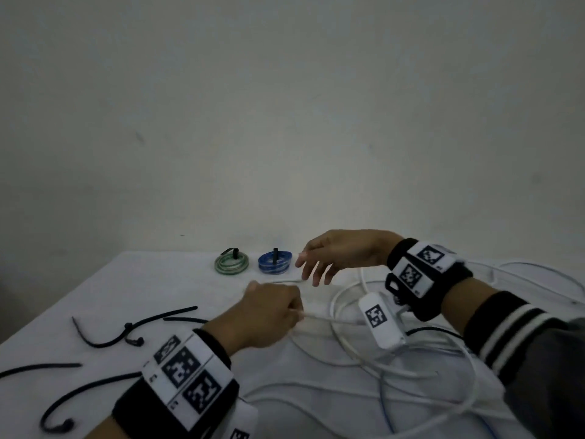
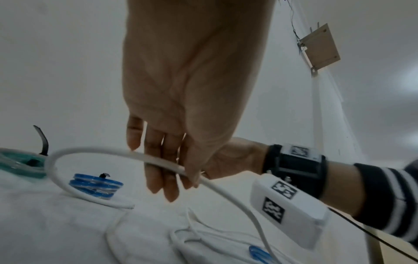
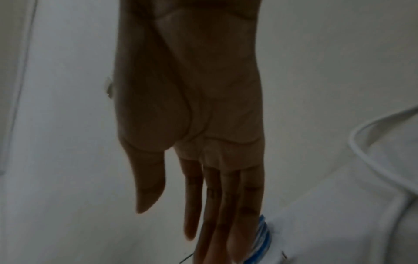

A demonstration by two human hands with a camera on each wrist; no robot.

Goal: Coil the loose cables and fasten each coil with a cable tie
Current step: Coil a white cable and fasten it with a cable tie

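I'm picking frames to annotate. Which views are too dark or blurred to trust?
Head view: dim but readable, right hand slightly smeared. Left wrist view: brightest, white cable sharp enough, edges bent by the wide lens. Right wrist view: darkest, palm in shadow, soft throughout.

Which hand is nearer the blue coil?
Right. The right hand hovers open just beside the blue coil; the left hand is nearer the person, gripping the white cable.

Left hand (image 1: 269, 315): low over the table, knuckles up, fingers curled, pinching a white cable (image 2: 158, 159).
Right hand (image 1: 335, 253): raised, palm down, fingers extended and loosely spread, holding nothing.
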